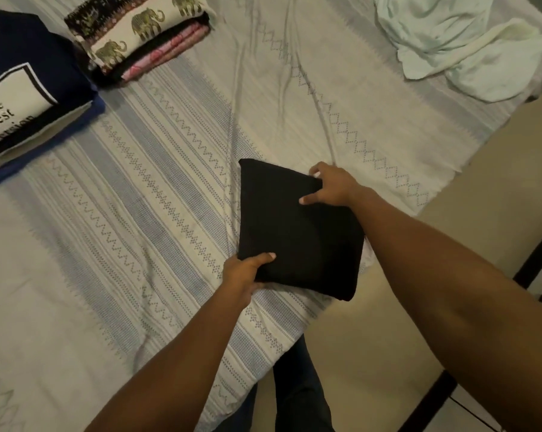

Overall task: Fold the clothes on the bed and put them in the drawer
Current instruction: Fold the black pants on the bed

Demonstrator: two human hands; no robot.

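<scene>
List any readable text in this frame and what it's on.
"the best version": three stacked words on the white panel of the folded navy top; the last word is partly cut off at the fold.
No text on the elephant-print cloth or the black garment.

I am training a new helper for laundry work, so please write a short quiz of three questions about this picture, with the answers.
1. True or false: the left hand and the right hand both grip the folded black fabric garment.
2. The crumpled, unfolded cloth at the far right of the patterned bed sheet is: A. red; B. pale green; C. black.
3. How many folded piles lie at the bed's far left?
Key: 1. true; 2. B; 3. two: the navy printed fabric pile and the elephant-print fabric pile.
</scene>
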